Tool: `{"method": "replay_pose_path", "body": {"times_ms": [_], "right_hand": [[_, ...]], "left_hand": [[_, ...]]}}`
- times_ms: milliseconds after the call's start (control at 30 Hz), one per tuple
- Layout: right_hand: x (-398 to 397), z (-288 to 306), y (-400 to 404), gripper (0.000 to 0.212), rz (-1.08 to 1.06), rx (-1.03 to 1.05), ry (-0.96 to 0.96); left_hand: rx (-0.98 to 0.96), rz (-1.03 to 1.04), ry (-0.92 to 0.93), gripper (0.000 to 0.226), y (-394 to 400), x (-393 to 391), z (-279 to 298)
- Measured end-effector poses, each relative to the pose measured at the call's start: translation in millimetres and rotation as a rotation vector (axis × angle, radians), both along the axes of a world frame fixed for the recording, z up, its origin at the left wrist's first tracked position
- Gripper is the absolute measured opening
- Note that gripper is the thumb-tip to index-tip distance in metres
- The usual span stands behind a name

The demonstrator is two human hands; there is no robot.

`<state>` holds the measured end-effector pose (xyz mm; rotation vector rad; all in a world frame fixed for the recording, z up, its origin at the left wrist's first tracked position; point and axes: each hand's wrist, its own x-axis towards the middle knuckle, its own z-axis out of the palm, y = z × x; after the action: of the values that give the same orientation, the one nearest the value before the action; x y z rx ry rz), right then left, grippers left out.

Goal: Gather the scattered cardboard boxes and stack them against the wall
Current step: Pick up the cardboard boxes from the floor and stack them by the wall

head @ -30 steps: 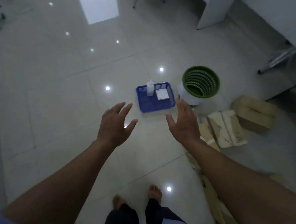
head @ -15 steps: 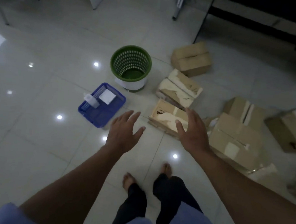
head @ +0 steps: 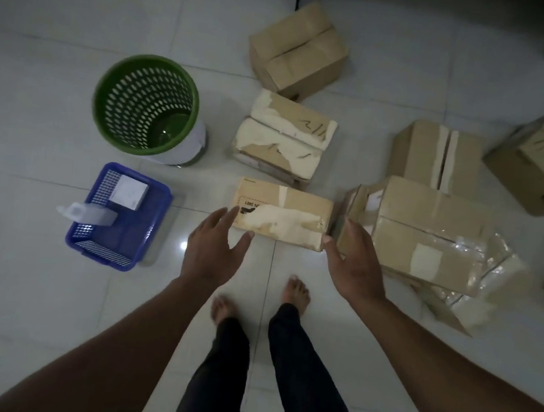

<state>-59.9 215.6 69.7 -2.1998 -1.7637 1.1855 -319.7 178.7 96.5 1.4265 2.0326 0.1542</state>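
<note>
Tiled floor (head: 40, 283), boxes scattered. Nearest box (head: 283, 213) between left hand (head: 210, 249) & right hand (head: 356, 267), both spread wide, holding nothing. Prob. light, stiff; grip short ends.

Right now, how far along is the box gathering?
Done: nothing visible; no stack in view. In hand: left hand and right hand, both open, flank the small taped box, not gripping it. Left: that box and the other boxes scattered across the floor.

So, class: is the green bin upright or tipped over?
Upright: the green bin stands on its base, open mouth facing up, floor visible inside.
</note>
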Motion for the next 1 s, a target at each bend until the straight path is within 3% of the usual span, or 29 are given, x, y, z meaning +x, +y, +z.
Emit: {"method": "replay_pose_path", "body": {"times_ms": [267,567,733,1000], "right_hand": [[1,-127,39,0.066,-0.202,-0.087,0.030],[-15,-233,93,0.073,-0.445,-0.188,0.059],[-21,-260,126,0.081,-0.522,-0.271,0.155],[-17,-274,125,0.072,-0.593,-0.305,0.071]], "left_hand": [[-0.079,-0.016,0.012,0.064,70,-6,-127],[-0.157,0.167,-0.016,0.080,134,-19,-242],[-0.301,0.396,-0.036,0.092,164,-13,-278],[-0.325,0.543,0.029,0.072,170,-14,-290]]}}
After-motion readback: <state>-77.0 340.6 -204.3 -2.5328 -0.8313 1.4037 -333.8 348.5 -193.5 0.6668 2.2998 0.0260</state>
